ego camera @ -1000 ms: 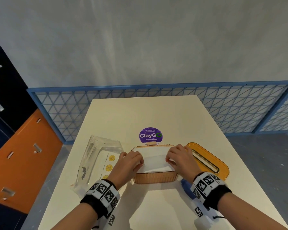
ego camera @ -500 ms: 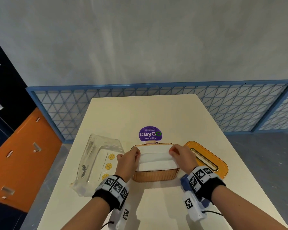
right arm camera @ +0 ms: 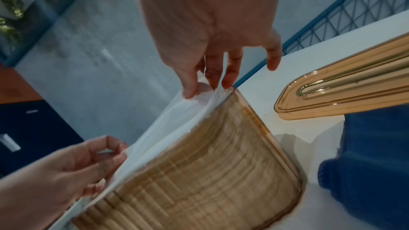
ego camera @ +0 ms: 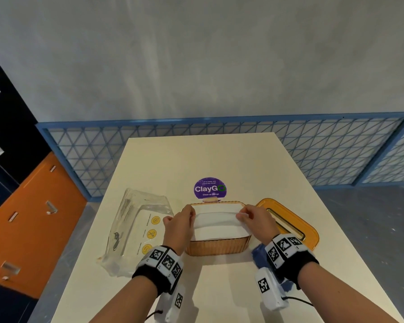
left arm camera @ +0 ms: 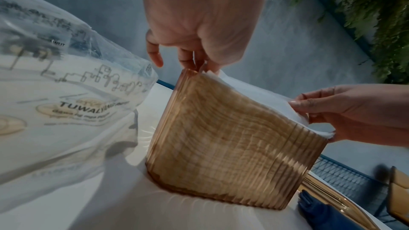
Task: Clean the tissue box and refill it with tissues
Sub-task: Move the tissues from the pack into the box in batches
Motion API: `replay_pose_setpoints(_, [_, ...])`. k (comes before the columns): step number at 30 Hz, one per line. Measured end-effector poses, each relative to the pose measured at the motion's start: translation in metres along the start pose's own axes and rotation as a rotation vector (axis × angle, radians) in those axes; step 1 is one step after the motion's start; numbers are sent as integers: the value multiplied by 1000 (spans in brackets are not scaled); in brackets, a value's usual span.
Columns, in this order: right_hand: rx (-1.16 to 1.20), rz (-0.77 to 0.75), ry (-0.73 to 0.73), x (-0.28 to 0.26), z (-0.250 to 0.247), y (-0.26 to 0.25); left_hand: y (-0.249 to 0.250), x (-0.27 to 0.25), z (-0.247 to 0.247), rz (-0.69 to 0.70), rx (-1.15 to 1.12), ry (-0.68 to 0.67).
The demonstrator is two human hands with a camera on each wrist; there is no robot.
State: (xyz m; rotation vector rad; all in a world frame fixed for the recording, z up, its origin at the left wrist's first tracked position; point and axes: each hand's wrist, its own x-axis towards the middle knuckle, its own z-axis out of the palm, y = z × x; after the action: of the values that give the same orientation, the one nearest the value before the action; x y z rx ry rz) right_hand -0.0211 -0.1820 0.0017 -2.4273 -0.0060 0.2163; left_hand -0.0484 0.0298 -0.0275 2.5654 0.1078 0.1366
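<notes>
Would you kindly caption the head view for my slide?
Both hands, left hand and right hand, pinch the top tissue over the amber box.

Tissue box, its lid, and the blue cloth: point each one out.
tissue box [ego camera: 217, 248], head view, on its ribbed front wall.
lid [right arm camera: 345, 93], right wrist view, on the raised rim beside the slot.
blue cloth [right arm camera: 372, 160], right wrist view, on its folded middle.

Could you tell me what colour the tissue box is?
Translucent amber tissue box, ribbed; clearest in left wrist view.
</notes>
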Motion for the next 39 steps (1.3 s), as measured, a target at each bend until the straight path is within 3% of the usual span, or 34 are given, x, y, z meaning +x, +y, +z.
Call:
replay_pose_setpoints(5, [-188,42,80,3,11,-1,7,-1,1,-23,102,-28])
replay_pose_setpoints(9, [-311,-7,129,4,16,0,18,-10,-3,54,349,-16])
replay_pose_setpoints(15, [-635,-333,237,-7,10,-9,22,-21,15,443,537,-3])
replay_pose_setpoints(20, [-805,-604,185,-26,16,-5,29,-36,19,336,469,-158])
replay_pose_setpoints(24, [-844,-616,125,-30,23,6,34,-41,12,277,439,-269])
replay_pose_setpoints(30, [-877,-564,50,-29,19,27,28,-39,12,261,455,-277])
replay_pose_setpoints(35, [-815,-501,-194,-28,12,19,32,-19,2,272,456,-344])
replay_pose_setpoints(39, [-751,-446,-229,-23,11,18,34,-10,0,258,564,-426])
